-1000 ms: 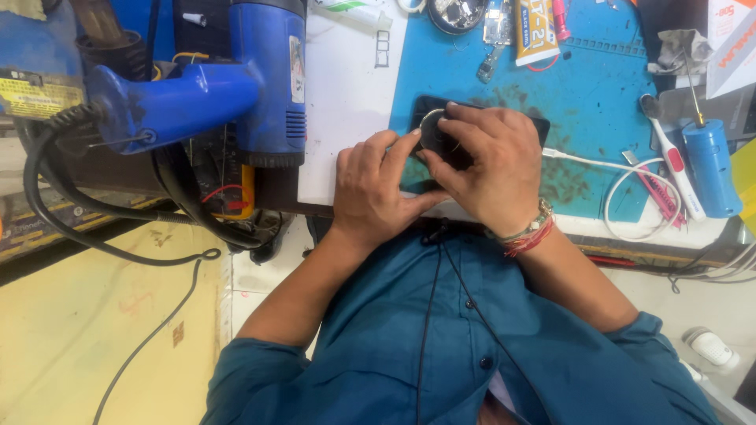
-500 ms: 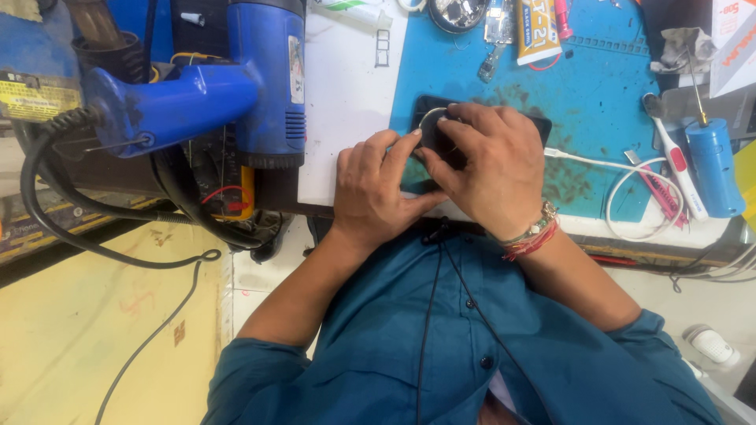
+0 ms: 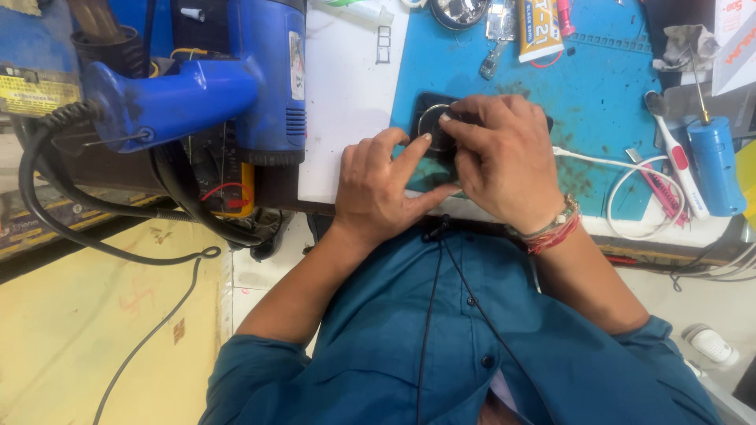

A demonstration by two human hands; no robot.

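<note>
A black phone (image 3: 425, 110) lies on the blue work mat (image 3: 598, 102), mostly covered by my two hands. My right hand (image 3: 508, 161) rests over it, its fingertips pinching a small round dark part with a shiny ring (image 3: 435, 130) on the phone. My left hand (image 3: 378, 189) sits at the phone's near left corner, thumb and forefinger pressed against its edge and touching the round part. How the round part joins the phone is hidden by the fingers.
A blue heat gun (image 3: 228, 79) with black cables stands at the left. A blue tube-shaped tool (image 3: 715, 165), a white and red tool (image 3: 669, 149), a white cable (image 3: 622, 181), a glue tube (image 3: 539, 31) and small parts lie around the mat. A white board (image 3: 346, 86) borders the mat.
My left forefinger has stretched out toward the round part, uncovering more of it. My right hand has stayed over the phone.
</note>
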